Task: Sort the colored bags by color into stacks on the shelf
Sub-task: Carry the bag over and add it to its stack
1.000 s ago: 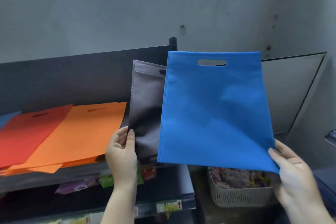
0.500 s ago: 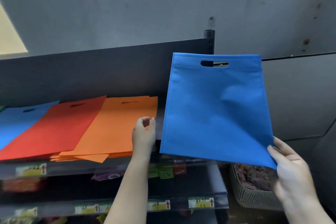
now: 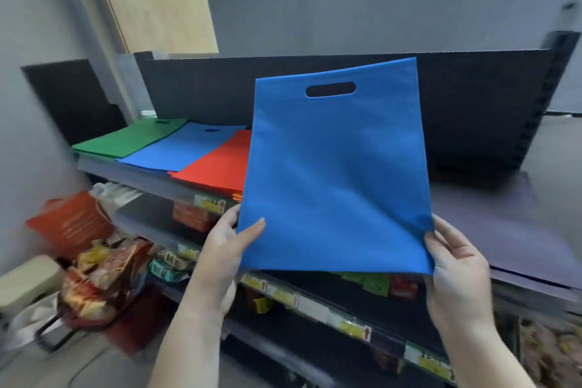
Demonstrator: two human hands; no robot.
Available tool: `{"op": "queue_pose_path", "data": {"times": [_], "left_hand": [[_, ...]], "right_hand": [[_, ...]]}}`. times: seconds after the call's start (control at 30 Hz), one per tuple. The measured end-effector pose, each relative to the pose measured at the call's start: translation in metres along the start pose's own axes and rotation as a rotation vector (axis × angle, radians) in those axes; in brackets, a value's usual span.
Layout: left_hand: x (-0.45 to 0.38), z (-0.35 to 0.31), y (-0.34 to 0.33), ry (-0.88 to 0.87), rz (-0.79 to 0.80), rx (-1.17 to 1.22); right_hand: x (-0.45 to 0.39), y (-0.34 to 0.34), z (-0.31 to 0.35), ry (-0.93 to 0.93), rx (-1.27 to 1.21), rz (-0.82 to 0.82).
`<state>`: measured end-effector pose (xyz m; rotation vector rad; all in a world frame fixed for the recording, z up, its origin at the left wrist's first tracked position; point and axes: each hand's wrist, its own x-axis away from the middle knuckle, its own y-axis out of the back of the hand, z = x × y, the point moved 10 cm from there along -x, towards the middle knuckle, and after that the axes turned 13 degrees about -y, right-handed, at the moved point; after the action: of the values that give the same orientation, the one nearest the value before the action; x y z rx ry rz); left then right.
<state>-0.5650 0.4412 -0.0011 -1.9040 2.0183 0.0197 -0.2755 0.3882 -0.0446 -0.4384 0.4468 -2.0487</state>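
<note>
I hold a flat blue bag point(image 3: 337, 173) upright in front of the shelf, its cut-out handle at the top. My left hand point(image 3: 225, 249) pinches its lower left corner, thumb on the front. My right hand point(image 3: 453, 264) pinches its lower right corner. On the top shelf point(image 3: 491, 220) lie a green stack point(image 3: 132, 137), a blue stack point(image 3: 182, 149) and a red stack point(image 3: 217, 167) side by side. A sliver of orange bags point(image 3: 236, 197) shows at the held bag's left edge. A grey bag point(image 3: 516, 230) lies flat on the shelf to the right.
A dark back panel point(image 3: 201, 91) rises behind the shelf. Lower shelves carry snack packets and yellow price tags point(image 3: 352, 326). On the floor at the left stand a red basket point(image 3: 71, 224) and a basket full of snack packs point(image 3: 104, 277).
My left hand has left the shelf and taken the blue bag's lower left corner. The view has swung left, bringing the green and blue stacks into sight.
</note>
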Motion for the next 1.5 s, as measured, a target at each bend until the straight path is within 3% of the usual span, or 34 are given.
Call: {"op": "queue_pose_path", "data": {"times": [0.33, 0.57, 0.7, 1.0, 1.5], "left_hand": [[0.006, -0.038, 0.223, -0.185, -0.331, -0.195], [-0.004, -0.070, 0.351, -0.284, -0.438, -0.372], [-0.021, -0.074, 0.399, -0.315, -0.482, -0.457], [-0.116, -0.068, 0.446, -0.400, -0.479, -0.556], [-0.314, -0.032, 0.437, -0.465, -0.213, -0.622]], "right_hand": [[0.034, -0.180, -0.108, -0.130, 0.062, 0.220], [0.061, -0.290, -0.175, -0.180, 0.175, 0.317], [0.059, -0.331, -0.194, -0.114, 0.317, 0.342], [0.007, -0.411, -0.207, 0.074, 0.459, 0.354], [-0.103, -0.468, -0.180, 0.367, 0.656, 0.070]]}}
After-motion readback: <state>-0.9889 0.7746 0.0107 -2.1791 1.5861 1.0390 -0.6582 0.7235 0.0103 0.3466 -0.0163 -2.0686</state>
